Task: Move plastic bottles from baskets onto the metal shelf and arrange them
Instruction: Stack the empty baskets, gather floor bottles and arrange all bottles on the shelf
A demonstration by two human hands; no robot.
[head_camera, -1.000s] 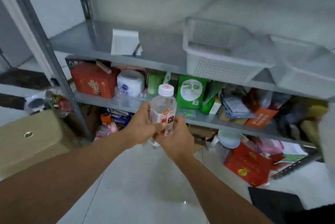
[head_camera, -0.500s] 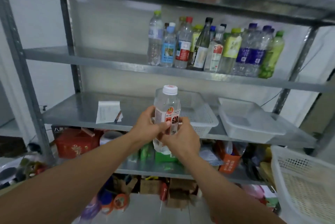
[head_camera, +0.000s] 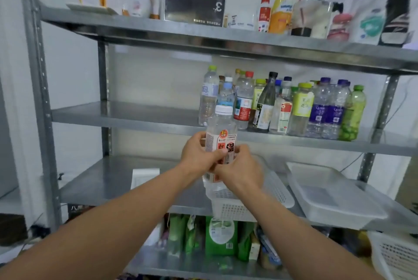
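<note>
Both hands are curled round one clear plastic bottle with a white cap and red-and-white label [head_camera: 222, 130] — left hand [head_camera: 199, 155] on its left side, right hand [head_camera: 242, 171] a bit lower. It's upright in the air, near the grey metal shelf [head_camera: 126, 114]. The cluster of mixed plastic bottles [head_camera: 294, 107] stands on the middle level, right of centre. Mostly done I'd guess — the white mesh basket [head_camera: 248, 207] below looks empty.

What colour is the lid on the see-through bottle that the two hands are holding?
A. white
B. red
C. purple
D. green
A: the round screw cap on the clear plastic bottle, gripped by the left hand and the right hand, is white.
</note>
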